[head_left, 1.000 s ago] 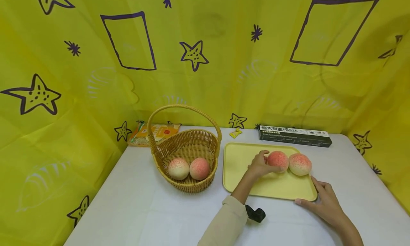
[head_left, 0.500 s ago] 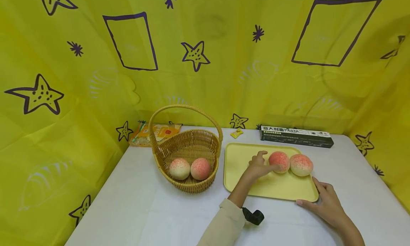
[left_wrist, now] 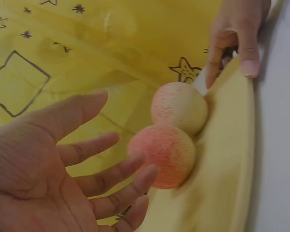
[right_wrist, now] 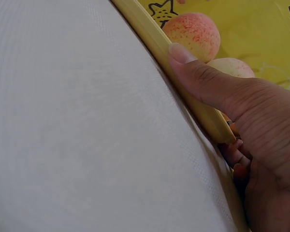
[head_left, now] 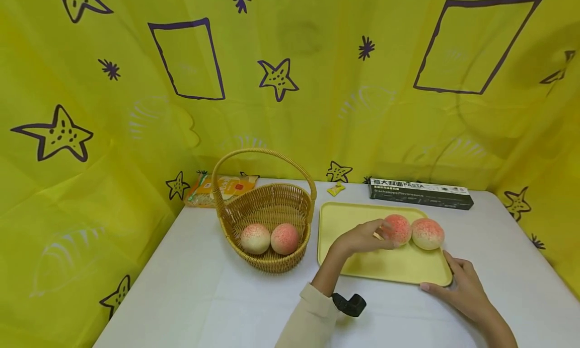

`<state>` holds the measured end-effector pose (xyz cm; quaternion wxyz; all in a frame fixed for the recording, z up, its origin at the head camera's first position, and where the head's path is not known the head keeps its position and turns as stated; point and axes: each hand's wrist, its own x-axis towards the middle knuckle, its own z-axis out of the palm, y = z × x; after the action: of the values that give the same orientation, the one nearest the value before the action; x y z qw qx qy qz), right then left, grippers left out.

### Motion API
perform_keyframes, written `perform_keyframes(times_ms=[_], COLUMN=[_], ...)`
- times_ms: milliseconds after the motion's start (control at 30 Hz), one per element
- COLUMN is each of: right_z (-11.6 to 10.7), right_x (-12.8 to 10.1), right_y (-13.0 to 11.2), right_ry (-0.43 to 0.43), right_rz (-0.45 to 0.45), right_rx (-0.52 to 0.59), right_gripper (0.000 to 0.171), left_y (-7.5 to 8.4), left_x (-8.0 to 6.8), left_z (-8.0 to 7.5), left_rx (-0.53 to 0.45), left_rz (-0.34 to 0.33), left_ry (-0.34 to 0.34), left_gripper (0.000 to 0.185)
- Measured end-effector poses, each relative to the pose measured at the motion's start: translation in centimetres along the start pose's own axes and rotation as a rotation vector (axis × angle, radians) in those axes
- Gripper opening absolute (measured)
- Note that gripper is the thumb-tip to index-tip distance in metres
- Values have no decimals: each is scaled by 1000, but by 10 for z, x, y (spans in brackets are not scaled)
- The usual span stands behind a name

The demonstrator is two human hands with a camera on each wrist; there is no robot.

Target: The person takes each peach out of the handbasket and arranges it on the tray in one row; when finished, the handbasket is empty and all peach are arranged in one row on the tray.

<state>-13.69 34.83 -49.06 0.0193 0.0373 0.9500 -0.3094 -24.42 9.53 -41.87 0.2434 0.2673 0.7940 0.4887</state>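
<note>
Two peaches rest side by side on a yellow tray: a pinker peach and a paler peach to its right. My left hand is just left of the pinker peach. In the left wrist view its fingers spread loosely, palm facing that peach, with nothing held; fingertips overlap the peach there, and I cannot tell whether they touch it. My right hand grips the tray's front right corner, its thumb on the front rim and fingers round the side, partly hidden.
Left of the tray stands a wicker basket with a tall handle, two more peaches inside. Along the back lie an orange food packet, a small yellow wrapped piece and a pasta box. A yellow curtain encloses the table.
My left hand has drawn slightly left and turned at the wrist, its thumb leaving the front of the pinker peach. The right hand keeps its grip; the peaches stay on the tray.
</note>
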Motion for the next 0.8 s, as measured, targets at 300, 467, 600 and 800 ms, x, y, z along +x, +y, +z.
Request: perform_keyframes(times_ms=[300,467,600,800], right_z=[-1,-3,-3,1], right_x=[0,-1,0,0], right_y=[0,1,2,3], right_ry=[-1,8,20,21], right_rz=[1,-10,-33,-34], right_rx=[8,6,0,4], right_gripper=[114,114,112,112], left_y=[12,15,13,1], left_x=[-27,-46,-61,-80], left_z=[-34,-57,-76,-102], left_rx=[11,104,135,134], left_rz=[114,153,171,180], left_ry=[-124,-209,-258,-223], left_gripper=[50,47,43,32])
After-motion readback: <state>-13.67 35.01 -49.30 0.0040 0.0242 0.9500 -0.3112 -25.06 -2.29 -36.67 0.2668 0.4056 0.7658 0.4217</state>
